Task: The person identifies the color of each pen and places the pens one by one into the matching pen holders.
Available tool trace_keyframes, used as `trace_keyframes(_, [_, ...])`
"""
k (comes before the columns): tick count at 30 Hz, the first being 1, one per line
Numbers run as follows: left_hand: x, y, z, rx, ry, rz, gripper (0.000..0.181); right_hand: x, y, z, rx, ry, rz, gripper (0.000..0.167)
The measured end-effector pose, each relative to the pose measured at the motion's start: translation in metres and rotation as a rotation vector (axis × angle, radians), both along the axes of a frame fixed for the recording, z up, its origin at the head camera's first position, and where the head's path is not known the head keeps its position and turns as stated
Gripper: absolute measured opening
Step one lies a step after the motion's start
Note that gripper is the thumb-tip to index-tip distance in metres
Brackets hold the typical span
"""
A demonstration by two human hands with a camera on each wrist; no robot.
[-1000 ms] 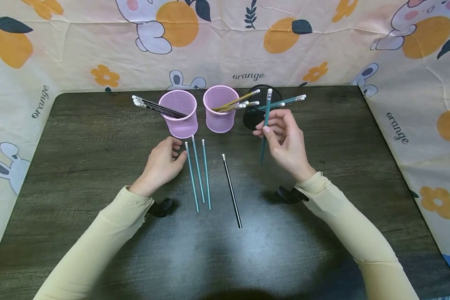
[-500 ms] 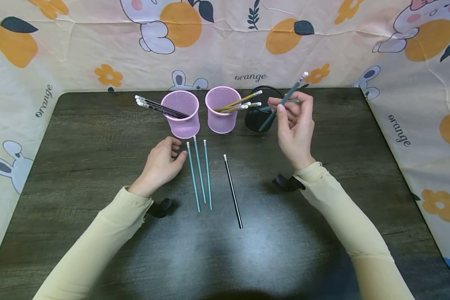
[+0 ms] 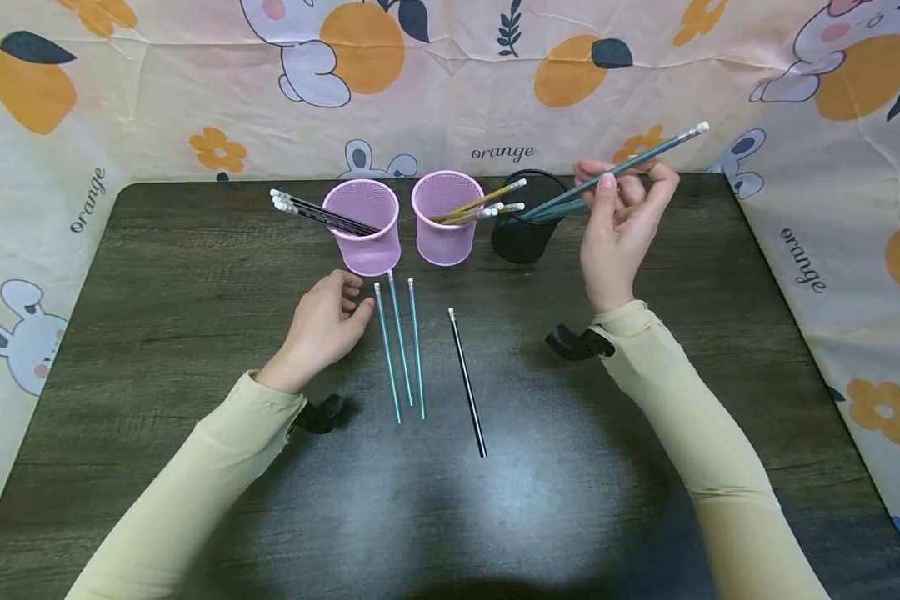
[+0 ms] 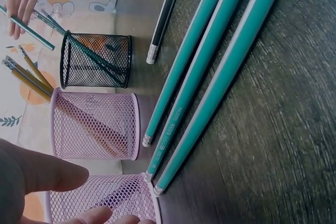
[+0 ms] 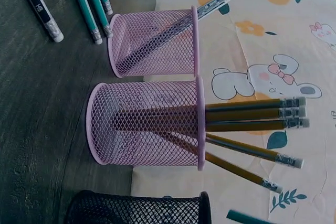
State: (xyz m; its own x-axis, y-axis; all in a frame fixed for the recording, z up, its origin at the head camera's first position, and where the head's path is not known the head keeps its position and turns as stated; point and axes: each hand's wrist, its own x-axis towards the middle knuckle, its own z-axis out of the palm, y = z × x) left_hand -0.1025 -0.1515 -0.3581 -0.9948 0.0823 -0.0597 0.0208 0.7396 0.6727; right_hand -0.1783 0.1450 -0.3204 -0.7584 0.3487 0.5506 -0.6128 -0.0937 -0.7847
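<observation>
My right hand pinches a teal pencil, eraser end up and slanting to the right. Its lower end is over the mouth of the black mesh pencil cup; in the left wrist view that end is just outside the rim. Other teal pencils lean inside this cup. Next to three teal pencils lying on the table, my left hand rests with loosely bent fingers, holding nothing. A black pencil lies alone to their right.
A pink mesh cup at the left holds black pencils. Another pink mesh cup in the middle holds several yellow pencils. The dark wooden table ends at a patterned cloth behind the cups.
My right hand has moved right and up, tilting the teal pencil from nearly upright to a slant, its lower end now over the black cup. The left hand stays put.
</observation>
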Motion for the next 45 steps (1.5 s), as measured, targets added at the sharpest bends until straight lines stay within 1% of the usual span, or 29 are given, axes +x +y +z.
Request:
trace_keyframes(3, [0.0,0.0,0.0,0.005,0.003,-0.004,0.035,-0.002,0.001,0.0,-0.028,-0.032,0.008,0.022])
trace_keyframes(5, [0.0,0.001,-0.001,0.008,0.003,-0.008,0.035,-0.003,0.002,-0.001,-0.009,-0.054,0.011,0.02])
trace_keyframes(9, [0.0,0.001,-0.001,0.008,0.001,-0.015,0.034,-0.003,0.004,-0.003,0.064,-0.095,-0.001,0.016])
trace_keyframes(12, [0.0,0.001,-0.001,0.006,-0.003,-0.016,0.034,-0.005,0.006,-0.004,0.12,-0.096,-0.014,0.016])
trace_keyframes(15, [0.0,0.001,-0.001,0.007,-0.008,-0.019,0.034,-0.005,0.007,-0.002,0.11,-0.108,-0.018,0.019])
trace_keyframes(17, [-0.001,0.001,-0.002,0.007,-0.011,-0.023,0.035,-0.002,0.006,0.002,0.105,-0.125,-0.032,0.022])
trace_keyframes(20, [-0.001,0.001,-0.002,0.006,-0.016,-0.026,0.036,0.006,0.003,0.01,0.128,-0.117,-0.05,0.022])
trace_keyframes(23, [-0.001,0.001,-0.003,0.005,-0.02,-0.027,0.036,0.013,0.0,0.016,0.195,-0.075,-0.076,0.02])
trace_keyframes(25, [-0.001,0.001,-0.003,0.005,-0.02,-0.027,0.035,0.016,-0.001,0.017,0.233,-0.047,-0.098,0.018])
trace_keyframes(30, [0.0,0.002,-0.005,-0.002,-0.02,-0.03,0.035,0.026,-0.002,0.019,0.312,-0.03,-0.145,0.012])
trace_keyframes(34, [0.001,0.002,-0.005,-0.002,-0.023,-0.035,0.034,0.03,-0.003,0.014,0.39,-0.032,-0.143,0.011])
trace_keyframes(37, [0.002,0.003,-0.005,0.005,-0.023,-0.043,0.034,0.029,-0.001,0.003,0.435,-0.027,-0.124,0.013])
trace_keyframes(40, [0.001,0.003,-0.004,0.008,-0.025,-0.046,0.034,0.028,0.001,-0.008,0.486,-0.037,-0.088,0.013])
trace_keyframes(42, [0.001,0.003,-0.004,0.006,-0.028,-0.044,0.034,0.03,0.0,-0.013,0.531,-0.059,-0.051,0.012])
trace_keyframes(45, [0.001,0.003,-0.005,0.004,-0.031,-0.041,0.034,0.036,-0.003,-0.018,0.643,-0.123,-0.006,0.013])
